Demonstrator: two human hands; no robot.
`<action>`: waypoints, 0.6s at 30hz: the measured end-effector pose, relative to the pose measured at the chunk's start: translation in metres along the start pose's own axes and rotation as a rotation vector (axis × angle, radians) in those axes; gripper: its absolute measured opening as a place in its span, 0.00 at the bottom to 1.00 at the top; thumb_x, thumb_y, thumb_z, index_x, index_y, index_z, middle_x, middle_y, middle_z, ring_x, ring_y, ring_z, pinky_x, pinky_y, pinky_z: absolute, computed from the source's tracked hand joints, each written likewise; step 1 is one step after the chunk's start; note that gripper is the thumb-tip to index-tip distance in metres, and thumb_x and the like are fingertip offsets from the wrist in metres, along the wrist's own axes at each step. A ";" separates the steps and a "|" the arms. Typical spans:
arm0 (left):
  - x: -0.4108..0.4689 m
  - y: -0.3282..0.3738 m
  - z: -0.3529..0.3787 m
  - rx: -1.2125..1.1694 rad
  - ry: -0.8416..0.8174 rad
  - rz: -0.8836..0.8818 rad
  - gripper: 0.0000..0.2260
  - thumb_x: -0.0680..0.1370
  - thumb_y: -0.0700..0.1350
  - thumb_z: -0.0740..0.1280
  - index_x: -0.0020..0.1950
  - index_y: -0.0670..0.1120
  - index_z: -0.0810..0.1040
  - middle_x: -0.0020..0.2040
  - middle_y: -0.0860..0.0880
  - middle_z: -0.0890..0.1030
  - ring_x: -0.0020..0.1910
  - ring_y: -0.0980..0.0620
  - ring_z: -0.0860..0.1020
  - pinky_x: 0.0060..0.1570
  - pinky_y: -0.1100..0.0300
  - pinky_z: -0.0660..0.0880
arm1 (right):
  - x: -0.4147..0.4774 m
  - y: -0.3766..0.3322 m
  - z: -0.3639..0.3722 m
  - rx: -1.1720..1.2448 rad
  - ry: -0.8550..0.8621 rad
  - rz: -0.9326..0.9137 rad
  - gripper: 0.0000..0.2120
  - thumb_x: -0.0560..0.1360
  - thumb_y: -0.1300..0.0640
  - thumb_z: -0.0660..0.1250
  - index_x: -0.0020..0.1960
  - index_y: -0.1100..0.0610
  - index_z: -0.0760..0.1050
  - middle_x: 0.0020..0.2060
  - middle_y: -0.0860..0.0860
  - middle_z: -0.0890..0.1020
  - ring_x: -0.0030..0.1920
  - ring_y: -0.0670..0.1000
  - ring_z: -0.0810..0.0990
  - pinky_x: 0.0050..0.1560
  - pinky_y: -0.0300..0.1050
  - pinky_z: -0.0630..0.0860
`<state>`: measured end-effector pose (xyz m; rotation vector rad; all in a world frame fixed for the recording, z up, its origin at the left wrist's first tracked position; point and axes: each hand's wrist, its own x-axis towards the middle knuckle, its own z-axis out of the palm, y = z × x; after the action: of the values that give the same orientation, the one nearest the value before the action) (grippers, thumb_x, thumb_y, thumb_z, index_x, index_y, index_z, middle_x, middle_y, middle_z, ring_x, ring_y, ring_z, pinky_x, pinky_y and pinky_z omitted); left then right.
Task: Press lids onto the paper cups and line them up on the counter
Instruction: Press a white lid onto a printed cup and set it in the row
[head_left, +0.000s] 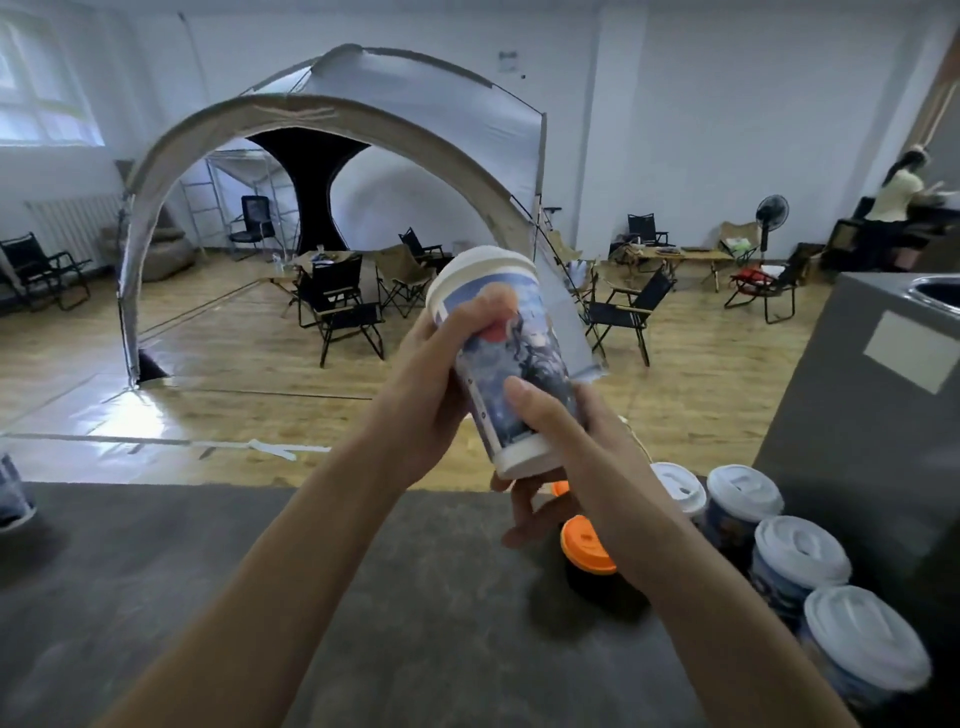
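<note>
Paper cup (519, 353), blue printed picture on its wall, white domed plastic lid (480, 265) on top: held in the air, tilted with the lid end leaning up and away, above the grey speckled counter (260, 597).

Far left of the held cup, at the frame edge: part of another printed cup (13, 493), cut off.

Touching its left side: left hand (434, 369), curled round the upper wall just under the lid, thumb laid across the print.

At its lower right: right hand (576, 457), thumb on the wall near the white base, fingers curled beneath the bottom.

Below the held cup, slightly right: dark cup with orange plastic lid (587, 545) standing on the counter; a second orange lid (560, 487) partly hidden behind the right hand.

Further right and lower: 4 printed cups with white lids (802, 551), standing in a curving line.

Judged light and probably empty, given the steep tilt. Thin paper wall, easily dented by a mid-wall squeeze; glossy print likely a little slippery. Best gripped near the stiff rolled rim or at the base, with pressure on the lid's outer edge, not the dome. Lid fully seated or not: cannot tell.
</note>
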<state>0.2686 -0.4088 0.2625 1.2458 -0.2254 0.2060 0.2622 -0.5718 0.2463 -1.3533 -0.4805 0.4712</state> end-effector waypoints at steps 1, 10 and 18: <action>0.000 0.002 0.000 0.011 -0.017 0.005 0.27 0.77 0.51 0.70 0.71 0.38 0.72 0.59 0.38 0.81 0.56 0.40 0.82 0.59 0.45 0.80 | -0.001 -0.001 -0.002 0.139 -0.089 0.050 0.31 0.74 0.35 0.69 0.62 0.60 0.73 0.34 0.58 0.81 0.26 0.52 0.78 0.27 0.47 0.80; 0.007 0.010 0.011 0.033 0.028 -0.084 0.26 0.81 0.56 0.62 0.71 0.38 0.75 0.60 0.40 0.83 0.57 0.42 0.82 0.65 0.45 0.75 | -0.007 -0.002 -0.003 0.804 -0.523 0.176 0.28 0.77 0.35 0.60 0.68 0.54 0.68 0.37 0.56 0.77 0.25 0.47 0.73 0.25 0.40 0.78; 0.000 0.007 0.005 -0.050 -0.029 -0.228 0.29 0.81 0.60 0.62 0.74 0.41 0.73 0.60 0.41 0.82 0.53 0.44 0.82 0.48 0.55 0.81 | -0.008 -0.003 0.007 0.975 -0.614 0.277 0.28 0.78 0.38 0.66 0.65 0.59 0.67 0.42 0.57 0.76 0.31 0.46 0.68 0.32 0.42 0.81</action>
<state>0.2666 -0.4111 0.2704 1.2142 -0.1112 -0.0141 0.2517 -0.5718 0.2495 -0.3039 -0.4583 1.1824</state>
